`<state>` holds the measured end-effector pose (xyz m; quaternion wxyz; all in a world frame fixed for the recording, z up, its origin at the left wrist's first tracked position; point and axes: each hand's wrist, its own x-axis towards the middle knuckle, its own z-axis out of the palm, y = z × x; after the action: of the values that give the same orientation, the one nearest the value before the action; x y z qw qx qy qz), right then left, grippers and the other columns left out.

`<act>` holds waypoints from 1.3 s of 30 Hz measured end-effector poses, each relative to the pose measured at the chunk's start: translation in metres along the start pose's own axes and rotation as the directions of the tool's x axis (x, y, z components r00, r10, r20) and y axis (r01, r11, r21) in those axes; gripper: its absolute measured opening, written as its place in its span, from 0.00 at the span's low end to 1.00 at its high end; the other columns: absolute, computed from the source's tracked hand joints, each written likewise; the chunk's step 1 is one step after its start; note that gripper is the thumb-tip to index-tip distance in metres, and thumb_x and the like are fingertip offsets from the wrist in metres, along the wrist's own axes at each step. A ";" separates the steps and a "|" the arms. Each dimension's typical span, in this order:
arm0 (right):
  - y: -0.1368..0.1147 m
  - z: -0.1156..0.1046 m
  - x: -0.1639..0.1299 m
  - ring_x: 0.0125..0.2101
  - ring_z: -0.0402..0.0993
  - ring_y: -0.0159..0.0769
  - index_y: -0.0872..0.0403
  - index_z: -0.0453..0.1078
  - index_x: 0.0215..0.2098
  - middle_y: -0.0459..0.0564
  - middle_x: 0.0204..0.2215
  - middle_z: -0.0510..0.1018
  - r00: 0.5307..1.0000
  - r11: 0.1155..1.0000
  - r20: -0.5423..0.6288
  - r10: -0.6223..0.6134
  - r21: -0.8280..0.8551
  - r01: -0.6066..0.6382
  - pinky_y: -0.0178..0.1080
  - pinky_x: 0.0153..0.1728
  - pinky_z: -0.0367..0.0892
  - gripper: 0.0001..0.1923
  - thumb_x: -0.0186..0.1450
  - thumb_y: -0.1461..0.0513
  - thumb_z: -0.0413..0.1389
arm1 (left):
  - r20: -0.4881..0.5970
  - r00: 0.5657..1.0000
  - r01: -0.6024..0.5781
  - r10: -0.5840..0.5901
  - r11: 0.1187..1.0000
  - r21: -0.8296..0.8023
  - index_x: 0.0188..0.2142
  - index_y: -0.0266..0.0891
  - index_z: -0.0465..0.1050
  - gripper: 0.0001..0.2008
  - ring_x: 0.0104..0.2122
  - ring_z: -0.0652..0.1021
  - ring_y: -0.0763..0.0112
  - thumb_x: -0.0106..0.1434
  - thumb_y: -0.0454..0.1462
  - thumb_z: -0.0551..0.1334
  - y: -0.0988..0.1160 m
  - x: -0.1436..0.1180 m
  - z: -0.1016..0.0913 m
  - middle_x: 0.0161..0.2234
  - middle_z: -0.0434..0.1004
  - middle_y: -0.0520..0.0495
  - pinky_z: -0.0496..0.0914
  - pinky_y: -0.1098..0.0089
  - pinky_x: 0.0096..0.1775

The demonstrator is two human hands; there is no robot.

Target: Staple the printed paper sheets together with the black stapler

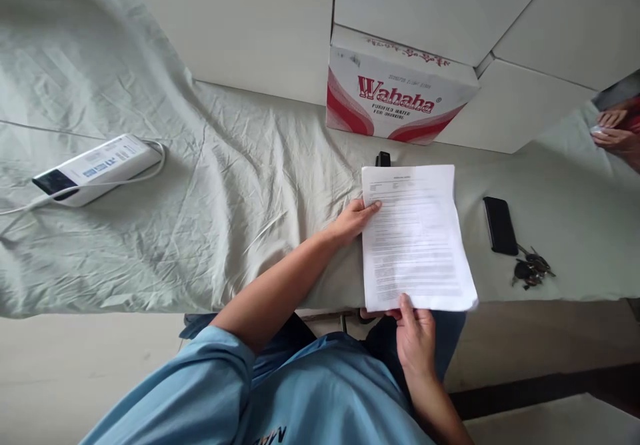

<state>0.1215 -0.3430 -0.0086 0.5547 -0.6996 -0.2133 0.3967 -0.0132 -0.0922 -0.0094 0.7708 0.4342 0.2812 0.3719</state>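
The stack of printed sheets [415, 245] is at the near edge of the cloth-covered desk [280, 185], its lower border level with or slightly past that edge. To its left, a wide stretch of wrinkled cloth separates it from a white device [107, 168] with a cable [163, 158]; to its right, a narrower strip runs to a black phone [501, 225] and keys [534, 270]. The left hand [354, 221] grips the stack's left border, thumb on top. The right hand [417, 338] pinches the bottom border, thumb above. A small black object [383, 159] sits just beyond the top border; behind stands a Wahaha carton [400, 98] against white panels [250, 31]. Far right, another person's hands [615, 128] show.
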 end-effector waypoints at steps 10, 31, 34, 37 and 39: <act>-0.098 -0.052 0.147 0.48 0.80 0.43 0.47 0.79 0.56 0.53 0.51 0.86 0.910 0.912 -0.151 -0.386 0.087 0.401 0.44 0.46 0.76 0.41 0.58 0.30 0.73 | -0.111 0.991 0.070 -0.079 0.994 -0.083 0.42 0.38 0.87 0.32 0.42 0.90 0.50 0.52 0.59 0.87 0.015 0.000 -0.015 0.43 0.92 0.37 0.85 0.52 0.48; -0.106 0.009 0.231 0.53 0.90 0.39 0.59 0.86 0.34 0.52 0.43 0.94 0.941 0.921 -0.013 -0.338 0.202 0.333 0.40 0.47 0.75 0.08 0.55 0.71 0.73 | -0.235 0.972 0.034 -0.025 0.999 0.033 0.62 0.35 0.80 0.30 0.69 0.82 0.40 0.86 0.58 0.55 0.000 0.027 -0.033 0.56 0.88 0.39 0.85 0.47 0.61; -0.113 0.014 0.223 0.57 0.89 0.44 0.60 0.84 0.33 0.56 0.48 0.93 0.962 0.940 -0.043 -0.271 0.205 0.274 0.38 0.43 0.74 0.09 0.54 0.73 0.70 | -0.231 0.972 0.042 -0.039 0.999 0.008 0.61 0.36 0.80 0.28 0.69 0.83 0.41 0.83 0.58 0.62 -0.003 0.027 -0.036 0.57 0.88 0.38 0.85 0.48 0.61; -0.118 0.017 0.218 0.61 0.85 0.49 0.62 0.80 0.28 0.57 0.53 0.91 0.975 0.954 -0.084 -0.207 0.204 0.220 0.37 0.39 0.71 0.03 0.55 0.72 0.65 | -0.234 0.970 0.059 -0.064 0.998 -0.028 0.62 0.35 0.80 0.25 0.69 0.82 0.40 0.83 0.54 0.63 -0.001 0.027 -0.037 0.57 0.88 0.39 0.85 0.49 0.62; -0.118 0.016 0.221 0.61 0.84 0.51 0.63 0.73 0.21 0.57 0.52 0.91 0.975 0.963 -0.159 -0.157 0.196 0.187 0.38 0.36 0.68 0.09 0.59 0.67 0.60 | -0.248 0.965 0.078 -0.089 0.996 -0.054 0.62 0.35 0.79 0.22 0.69 0.82 0.41 0.85 0.51 0.61 0.004 0.027 -0.033 0.57 0.88 0.40 0.85 0.49 0.62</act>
<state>0.2566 -0.1356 0.0317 0.6715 -0.6425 -0.1903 0.3163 -0.0244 -0.0536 -0.0237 0.7532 0.3548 0.3861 0.3971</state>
